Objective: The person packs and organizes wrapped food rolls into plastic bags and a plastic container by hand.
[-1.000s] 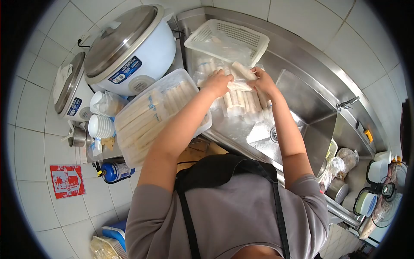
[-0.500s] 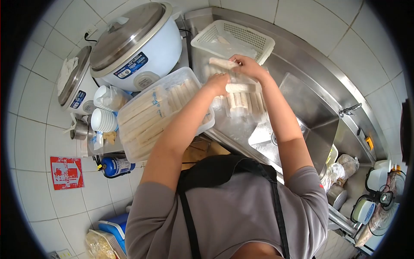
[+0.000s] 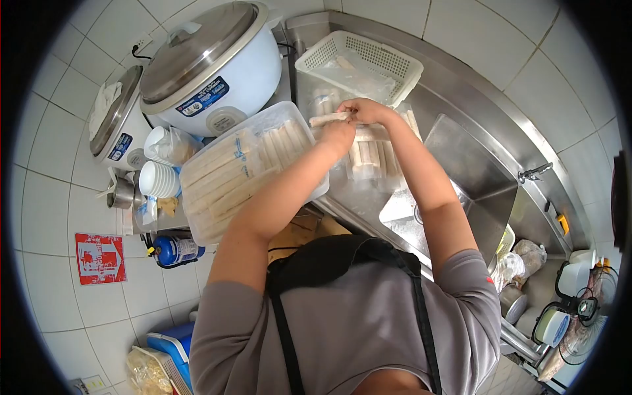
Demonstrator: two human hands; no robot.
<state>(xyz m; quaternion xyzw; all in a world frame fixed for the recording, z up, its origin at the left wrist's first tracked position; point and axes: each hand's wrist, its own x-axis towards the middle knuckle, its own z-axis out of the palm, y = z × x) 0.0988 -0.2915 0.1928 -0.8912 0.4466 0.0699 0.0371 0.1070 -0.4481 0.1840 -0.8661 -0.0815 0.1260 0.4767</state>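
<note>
A pale, uncooked spring roll (image 3: pixel 326 120) lies crosswise in my two hands. My right hand (image 3: pixel 366 112) pinches its right end, fingers closed. Just below, my left hand (image 3: pixel 339 135) has its fingers curled against the same roll; their tips are partly hidden. Under my hands are more spring rolls (image 3: pixel 372 155) in clear plastic, resting on the steel counter. To the left, a translucent plastic tub (image 3: pixel 191 176) holds several bagged rows of rolls.
A perforated white basket (image 3: pixel 411 69) with clear plastic inside stands behind my hands. Big rice cookers (image 3: pixel 227 79) and stacked white cups (image 3: pixel 158 181) are at the left. On the right is a steel sink (image 3: pixel 487 164) with a faucet (image 3: pixel 534 172).
The roll in my hands has come down and left, closer to my left hand. My right hand has moved slightly left and lower, so both hands are now closer together.
</note>
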